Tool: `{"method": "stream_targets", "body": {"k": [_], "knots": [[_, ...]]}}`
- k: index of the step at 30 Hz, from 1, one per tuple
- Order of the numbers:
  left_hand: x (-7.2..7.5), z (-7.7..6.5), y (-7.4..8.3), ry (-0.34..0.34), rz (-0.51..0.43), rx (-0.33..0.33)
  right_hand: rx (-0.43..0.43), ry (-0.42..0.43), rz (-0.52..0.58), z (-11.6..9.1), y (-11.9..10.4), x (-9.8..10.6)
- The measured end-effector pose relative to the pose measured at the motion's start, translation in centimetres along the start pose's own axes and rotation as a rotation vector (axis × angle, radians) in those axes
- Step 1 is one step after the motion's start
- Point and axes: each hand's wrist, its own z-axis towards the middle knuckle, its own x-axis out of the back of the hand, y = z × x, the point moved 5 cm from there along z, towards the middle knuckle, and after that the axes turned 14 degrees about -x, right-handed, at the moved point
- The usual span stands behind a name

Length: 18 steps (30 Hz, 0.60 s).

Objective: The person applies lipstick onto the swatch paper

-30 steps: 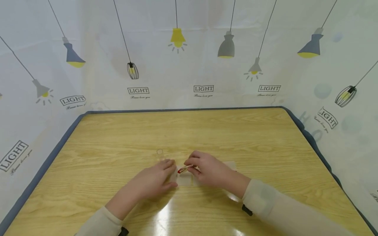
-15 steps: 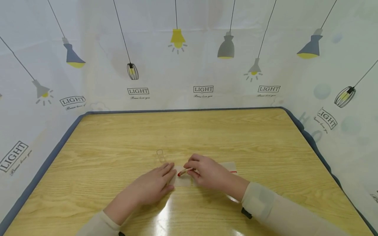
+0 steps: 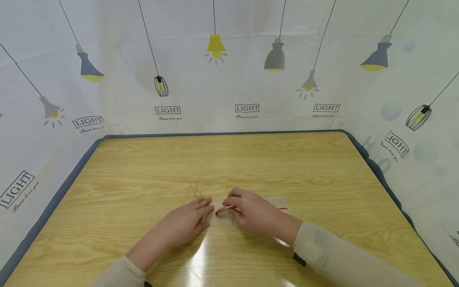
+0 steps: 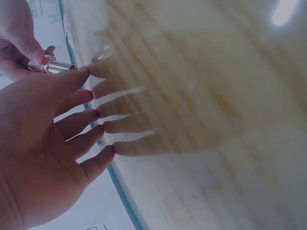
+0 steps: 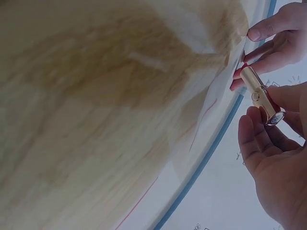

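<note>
My right hand (image 3: 255, 209) pinches a gold lipstick (image 5: 257, 91) between thumb and fingers. The lipstick's red tip (image 3: 217, 213) points left and down, right at a pale, thin strip of paper (image 3: 223, 221). A red line (image 3: 283, 208) shows on the strip's right part, past the right hand; that hand covers the strip's middle. My left hand (image 3: 186, 223) lies with straight, spread fingers on the strip's left end. In the left wrist view its fingertips (image 4: 108, 151) touch the glossy tabletop side, close beside the lipstick (image 4: 53, 65).
Behind the left hand lies a small clear piece with a rounded outline (image 3: 194, 189), perhaps a transparent cap. The wooden table (image 3: 143, 167) has a dark blue edge (image 3: 229, 133) at the back. A white curtain with printed lamps (image 3: 201, 79) surrounds it.
The left hand has shifted slightly left and towards me. The right hand and lipstick have dropped a little towards me, and the red line at the strip's right part has come into sight.
</note>
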Motion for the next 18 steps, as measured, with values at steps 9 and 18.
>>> {"method": "stream_targets", "body": {"k": [9, 18], "knots": [[0.0, -1.2, 0.3, 0.036, 0.074, -0.002, -0.066, -0.032, 0.017, -0.2, 0.3, 0.7], [-1.0, -3.0, 1.6, -0.121, 0.047, -0.003, -0.102, -0.038, 0.011, 0.2, 0.7, 0.8]]}}
